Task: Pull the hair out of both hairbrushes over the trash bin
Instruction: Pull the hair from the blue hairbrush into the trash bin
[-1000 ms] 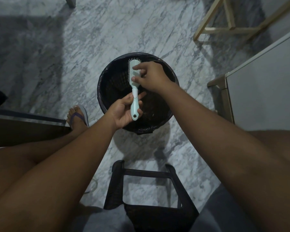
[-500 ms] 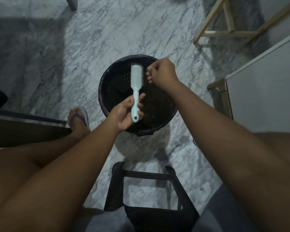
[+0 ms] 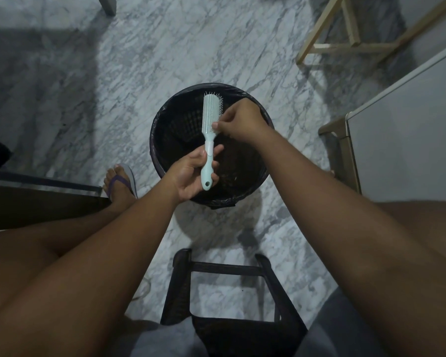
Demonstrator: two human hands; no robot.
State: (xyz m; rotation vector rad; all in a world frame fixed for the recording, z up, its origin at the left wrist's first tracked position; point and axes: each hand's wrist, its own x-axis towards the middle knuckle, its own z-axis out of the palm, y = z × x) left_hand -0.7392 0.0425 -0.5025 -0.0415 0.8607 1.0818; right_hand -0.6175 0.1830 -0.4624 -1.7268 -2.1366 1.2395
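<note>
Head view: left hand [image 3: 191,173] wrapped around handle of pale green hairbrush [image 3: 209,130], bristles up, brush held over open mouth of black trash bin [image 3: 165,119] on marble floor [image 3: 113,73]. Right hand [image 3: 238,119] pinched closed at lower bristle rows, near neck of brush; hair in pinch too fine to confirm. Second brush not visible.

Risks, judged:
- Pinch sits near bin's right rim; loose strands could drift onto floor.
- Hard tug against light handle grip could twist brush free, drop it into bin.
- Thin strands may snap, leaving tufts at bristle roots.
</note>
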